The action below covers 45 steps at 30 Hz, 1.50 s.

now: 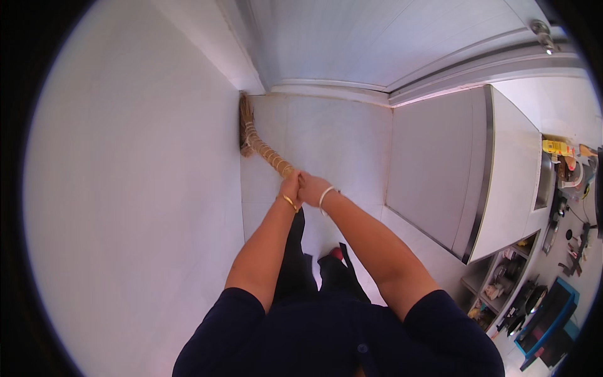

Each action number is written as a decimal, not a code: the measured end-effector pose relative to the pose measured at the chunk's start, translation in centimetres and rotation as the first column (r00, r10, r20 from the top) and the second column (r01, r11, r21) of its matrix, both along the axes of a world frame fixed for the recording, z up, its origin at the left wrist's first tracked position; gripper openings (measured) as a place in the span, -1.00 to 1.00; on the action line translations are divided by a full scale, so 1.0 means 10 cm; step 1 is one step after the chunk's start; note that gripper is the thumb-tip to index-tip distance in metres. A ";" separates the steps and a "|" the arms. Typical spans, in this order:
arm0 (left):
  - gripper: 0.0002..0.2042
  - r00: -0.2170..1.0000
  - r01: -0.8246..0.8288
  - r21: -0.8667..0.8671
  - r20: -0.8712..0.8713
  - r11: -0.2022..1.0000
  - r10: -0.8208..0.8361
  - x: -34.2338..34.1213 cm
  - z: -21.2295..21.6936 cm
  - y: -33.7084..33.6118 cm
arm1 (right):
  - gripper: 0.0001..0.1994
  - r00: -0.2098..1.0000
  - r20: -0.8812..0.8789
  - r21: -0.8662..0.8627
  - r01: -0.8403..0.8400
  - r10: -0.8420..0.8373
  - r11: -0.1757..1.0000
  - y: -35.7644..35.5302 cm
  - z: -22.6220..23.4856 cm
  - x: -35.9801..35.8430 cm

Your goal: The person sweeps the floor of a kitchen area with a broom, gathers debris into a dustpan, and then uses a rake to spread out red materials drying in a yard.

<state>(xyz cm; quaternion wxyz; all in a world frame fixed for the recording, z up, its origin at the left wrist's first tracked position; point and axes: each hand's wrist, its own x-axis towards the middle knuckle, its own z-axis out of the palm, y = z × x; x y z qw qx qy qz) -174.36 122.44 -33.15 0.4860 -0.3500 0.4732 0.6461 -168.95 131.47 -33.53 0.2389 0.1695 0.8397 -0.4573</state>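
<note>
The person holds a broom (264, 151) with both hands. The left hand (290, 186) and the right hand (312, 188) sit side by side on the end of the handle, touching each other. The fingers of both hands are curled tight around the handle. A gold bangle (288, 202) is on the left wrist and a white bangle (324, 196) is on the right wrist.

The broom slants away from the hands, and its brush end is down on the floor (326, 135). The brush sits right in the corner, touching the wall (125, 176) on its left. A white door (377, 38) is just past the brush. A grey cabinet (458, 169) stands well to the right of the broom, with shelves of small things further right.

The step in hand looks like sweeping dirt out of the corner. The brush is pushed as far into the corner as it can go. The next move likely calls for a pull back along the wall, toward the person's feet. Both hands would need to keep a firm hold and press the brush down a little. No dirt can be seen on the floor from here.
</note>
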 end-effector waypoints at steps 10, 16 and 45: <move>-0.55 0.304 0.917 -0.272 0.010 0.290 -0.953 1.04 -0.16 1.05 | -0.70 0.396 0.655 -0.265 0.918 -0.643 0.296 0.63 0.96 1.14; -0.31 0.062 0.947 -0.306 -0.122 0.097 -0.991 1.41 0.34 0.91 | -0.67 0.025 0.619 -0.186 0.976 -0.785 -0.115 0.14 1.48 1.53; -0.71 0.152 0.980 0.105 0.149 0.168 -0.977 5.69 0.72 -1.13 | -0.50 0.246 0.040 0.042 0.968 -0.969 0.247 -2.21 1.80 6.10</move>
